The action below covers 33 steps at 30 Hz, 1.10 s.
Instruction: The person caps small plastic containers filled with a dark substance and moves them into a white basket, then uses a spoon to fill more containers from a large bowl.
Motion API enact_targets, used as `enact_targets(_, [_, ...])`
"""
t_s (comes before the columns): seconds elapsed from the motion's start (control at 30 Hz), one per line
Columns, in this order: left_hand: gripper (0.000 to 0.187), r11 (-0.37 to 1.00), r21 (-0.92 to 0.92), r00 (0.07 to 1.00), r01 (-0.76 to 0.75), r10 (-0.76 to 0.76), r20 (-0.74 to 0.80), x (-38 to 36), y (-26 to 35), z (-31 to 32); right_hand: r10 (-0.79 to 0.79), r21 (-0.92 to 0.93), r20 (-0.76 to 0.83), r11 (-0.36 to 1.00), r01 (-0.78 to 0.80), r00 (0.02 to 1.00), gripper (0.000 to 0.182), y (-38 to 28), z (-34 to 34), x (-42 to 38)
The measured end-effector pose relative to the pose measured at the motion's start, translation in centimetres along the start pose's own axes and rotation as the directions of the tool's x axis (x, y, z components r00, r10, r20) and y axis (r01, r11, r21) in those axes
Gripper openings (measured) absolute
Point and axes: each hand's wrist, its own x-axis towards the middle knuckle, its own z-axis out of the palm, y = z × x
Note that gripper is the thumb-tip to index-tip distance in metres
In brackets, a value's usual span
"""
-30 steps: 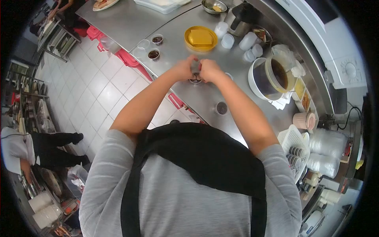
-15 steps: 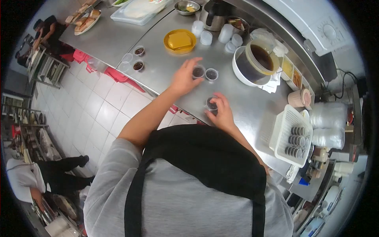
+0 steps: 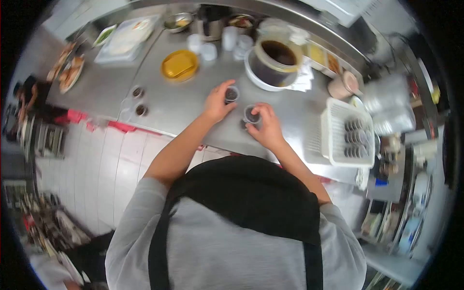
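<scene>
I stand at a steel counter point(image 3: 183, 104). My left hand point(image 3: 217, 104) grips a small clear cup of dark sauce point(image 3: 232, 94). My right hand point(image 3: 264, 125) holds a second small sauce cup point(image 3: 251, 114) just to the right of it, with another dark cup partly hidden under the fingers. Both cups sit low over the counter, close together.
A white bowl holding a jug of dark liquid point(image 3: 270, 60) stands behind the hands. A yellow lidded container point(image 3: 180, 65) and empty small cups point(image 3: 209, 48) lie further back. Two filled cups point(image 3: 139, 101) sit at left. A white basket of stacked cups point(image 3: 345, 133) is at right.
My view has swung left, shifting everything rightward. My right hand has lifted its cup up beside the left one. The left hand stays on its cup.
</scene>
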Motion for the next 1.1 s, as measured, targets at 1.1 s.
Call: enact_targets(1.1, [0.051,0.986,-0.004,0.951,0.166,-0.159,0.266,8.2,27.4,34.8,0.377,-0.550,-0.284,0.689,-0.472,0.882,0.043,13.4,-28.1,-8.1])
